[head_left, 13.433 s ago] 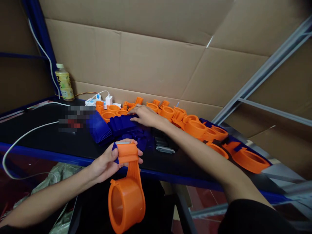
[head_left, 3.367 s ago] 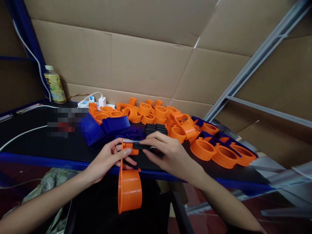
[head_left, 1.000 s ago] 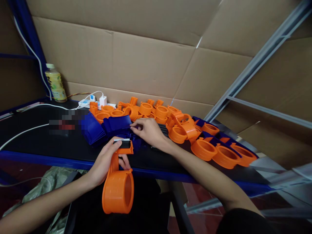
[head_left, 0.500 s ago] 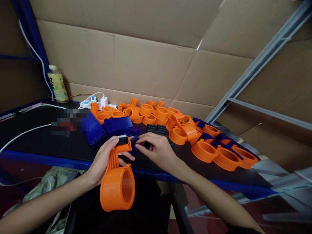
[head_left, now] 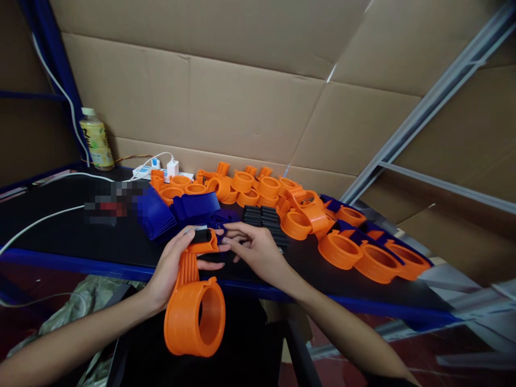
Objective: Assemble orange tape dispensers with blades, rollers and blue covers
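Right hand [head_left: 260,250] has moved in since half a second ago, closing the small gap to the head of the orange holder [head_left: 182,320]. Its fingers [head_left: 238,228] are bunched almost together at the head's right end — a small blue piece [head_left: 220,235] shows by the tips, but I cannot tell whether they grip it. Left hand [head_left: 166,269] has its fingers wrapped around the holder's upper part, thumb against the black bar [head_left: 201,235] in the head; a toothed strip [head_left: 200,228] sits just behind that bar. Held over the near edge of the tabletop [head_left: 60,231], the holder hangs with its round ring downward. Beyond the hands lie blue sheets [head_left: 160,217], black bars [head_left: 269,217] in rows and more orange holders [head_left: 243,186] — those at far right have blue parts on them.
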Demonstrator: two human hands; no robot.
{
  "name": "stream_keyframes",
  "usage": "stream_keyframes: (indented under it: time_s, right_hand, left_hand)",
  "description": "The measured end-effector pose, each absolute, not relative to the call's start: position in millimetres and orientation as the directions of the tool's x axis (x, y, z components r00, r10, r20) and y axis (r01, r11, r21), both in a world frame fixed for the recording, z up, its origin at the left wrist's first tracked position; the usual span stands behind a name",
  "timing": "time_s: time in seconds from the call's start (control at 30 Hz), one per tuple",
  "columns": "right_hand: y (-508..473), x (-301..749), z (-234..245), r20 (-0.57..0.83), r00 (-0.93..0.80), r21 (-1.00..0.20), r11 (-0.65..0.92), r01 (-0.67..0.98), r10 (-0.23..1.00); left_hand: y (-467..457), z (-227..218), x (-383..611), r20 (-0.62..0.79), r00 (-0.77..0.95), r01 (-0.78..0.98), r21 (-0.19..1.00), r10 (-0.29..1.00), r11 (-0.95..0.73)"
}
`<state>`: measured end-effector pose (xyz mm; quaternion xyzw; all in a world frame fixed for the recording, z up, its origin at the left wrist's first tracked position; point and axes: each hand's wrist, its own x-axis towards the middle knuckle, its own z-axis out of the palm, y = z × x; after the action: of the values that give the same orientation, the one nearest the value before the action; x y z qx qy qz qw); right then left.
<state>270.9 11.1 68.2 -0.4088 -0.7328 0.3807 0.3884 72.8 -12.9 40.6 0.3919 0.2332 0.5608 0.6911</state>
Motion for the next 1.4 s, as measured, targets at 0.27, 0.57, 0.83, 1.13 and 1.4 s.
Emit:
stream_keyframes:
  time_s: [0.27, 0.57, 0.83, 1.13, 1.4]
  right_hand:
    - [1.6, 264.2, 71.6, 0.033, -0.515, -0.978, -0.079, -0.194, 0.857]
    - [-2.8, 253.4, 60.8, 0.013, -0.505, -0.91, -0.199, -0.365, 0.863]
    - [-1.7, 254.6, 71.3, -0.028, -0.521, -0.907, -0.24, -0.345, 0.853]
    - [2.7, 264.6, 76.8, 0.224, -0.312, -0.927, 0.103, -0.361, 0.923]
    - [-7.3, 279.1, 89.0, 0.496, -0.352, -0.795, 0.579, 0.184, 0.794]
  left_hand:
    - [-23.8, 42.3, 73.2, 0.145, 0.23, -0.597, 0.802, 0.962, 0.022]
    - [-29.7, 44.2, 68.7, 0.186, 0.269, -0.609, 0.793, 0.945, 0.017]
    - [-28.3, 42.5, 69.1, 0.231, 0.254, -0.583, 0.811, 0.939, -0.041]
    - [-26.1, 47.5, 72.2, 0.157, 0.195, -0.607, 0.794, 0.968, -0.007]
    - [-28.5, 49.4, 76.4, -0.045, 0.299, -0.469, 0.863, 0.953, 0.188]
